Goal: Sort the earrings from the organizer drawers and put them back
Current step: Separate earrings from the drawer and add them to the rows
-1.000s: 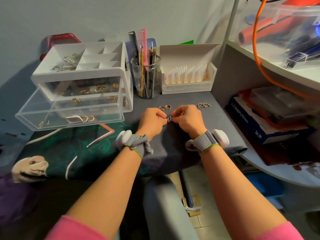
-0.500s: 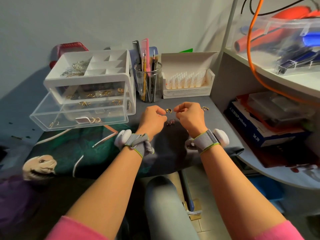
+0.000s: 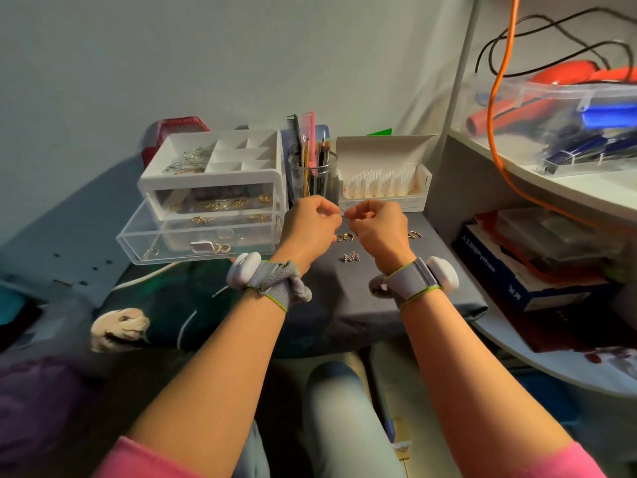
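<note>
A pale wall is backing a small table [image 3: 431,288] that is wearing a dark grey cloth. At the far left a white organizer [image 3: 213,179] is standing with gold pieces showing through its clear drawers, and its bottom drawer [image 3: 155,243] is sticking out toward the person with a few hoops lying in it. Just to the right, a clear cup [image 3: 312,177] is holding combs and pens.

In front of the cup the left hand [image 3: 310,229] is hovering above the cloth, its fingers curling in and its thumb and forefinger meeting at the tips. Whether it is pinching anything cannot be told, as any piece there would be too small to show.

Between the two hands a pair of gold hoops [image 3: 344,238] is lying on the cloth. A pair of silver earrings [image 3: 351,257] is lying just nearer the person, below the gap between the wrists.

The right hand [image 3: 377,229] is mirroring the left, curled with its fingertips pointing at the other hand, and again I cannot tell if it is holding something. Another gold pair [image 3: 414,234] is peeking out just beyond it. A white box [image 3: 382,150] is standing open behind, and a shelf [image 3: 586,188] of bins is filling the right edge.

The loose pairs are lying under and between the hands, about equally near to each. The open drawer, running left to right, is sitting to the left, so the left hand is looking nearer for the return
</note>
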